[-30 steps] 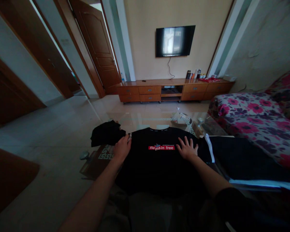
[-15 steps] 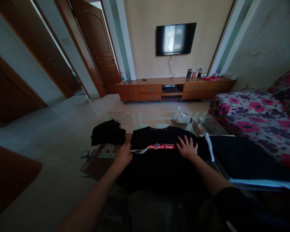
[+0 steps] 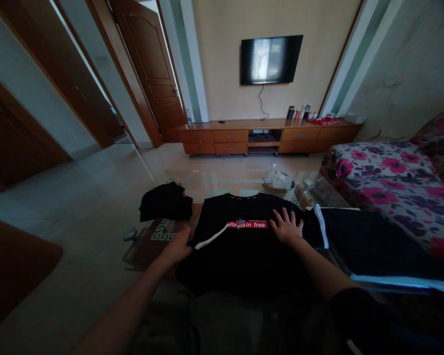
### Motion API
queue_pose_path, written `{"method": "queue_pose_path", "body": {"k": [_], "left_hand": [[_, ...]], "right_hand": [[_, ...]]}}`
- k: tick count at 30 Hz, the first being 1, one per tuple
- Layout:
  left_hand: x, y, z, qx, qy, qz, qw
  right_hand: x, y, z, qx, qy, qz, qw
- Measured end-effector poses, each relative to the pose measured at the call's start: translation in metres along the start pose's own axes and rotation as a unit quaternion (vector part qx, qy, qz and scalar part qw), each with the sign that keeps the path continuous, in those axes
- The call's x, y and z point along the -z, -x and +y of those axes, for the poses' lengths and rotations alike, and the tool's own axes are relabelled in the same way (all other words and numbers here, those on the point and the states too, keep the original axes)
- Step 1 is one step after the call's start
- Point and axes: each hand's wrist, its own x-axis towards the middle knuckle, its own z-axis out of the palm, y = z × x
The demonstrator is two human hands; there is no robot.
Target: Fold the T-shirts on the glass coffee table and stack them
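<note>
A black T-shirt (image 3: 240, 261) with a red "Remain free" print lies spread in front of me, its collar pointing away. My left hand (image 3: 179, 245) is at its left edge, fingers curled closed on the black fabric. Close by, a white-trimmed sleeve is folded inward, and its white band runs slantwise up to the print. My right hand (image 3: 287, 227) rests flat on the upper right of the shirt with fingers spread. At that side the other sleeve, also edged in white, sticks out past the hand.
Beneath the shirt is a glass table (image 3: 207, 178). A bundled black cloth (image 3: 165, 202) sits at its left, and dark folded fabric with white edging (image 3: 377, 241) at right. A flowered sofa (image 3: 388, 172) stands to the right. Beyond are a TV cabinet (image 3: 229, 141) and a television (image 3: 271, 60).
My left hand has moved a little left and toward me. The white sleeve band, earlier stretched toward that hand, now slants down across the shirt. My right hand stays put.
</note>
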Motion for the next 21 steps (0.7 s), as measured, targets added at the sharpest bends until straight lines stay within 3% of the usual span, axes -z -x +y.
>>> {"method": "queue_pose_path", "body": {"k": [4,10,13,17,21], "left_hand": [[0.003,0.007,0.014,0.007,-0.047,0.020,0.999],[0.014,0.015,0.017,-0.039,-0.069,-0.057,0.995],[0.016,0.016,0.014,-0.058,-0.060,-0.068,0.994],[0.013,0.015,0.012,-0.030,-0.068,-0.053,0.996],[0.009,0.013,0.014,0.058,-0.079,-0.057,0.994]], "right_hand": [[0.000,0.000,0.000,0.002,-0.001,0.007,1.000],[0.003,0.001,-0.001,0.001,-0.002,0.002,1.000],[0.011,-0.002,-0.011,-0.020,0.000,0.007,1.000],[0.027,-0.006,-0.046,-0.028,0.016,0.053,0.998],[0.037,-0.003,-0.105,0.100,-0.040,0.039,0.993]]}}
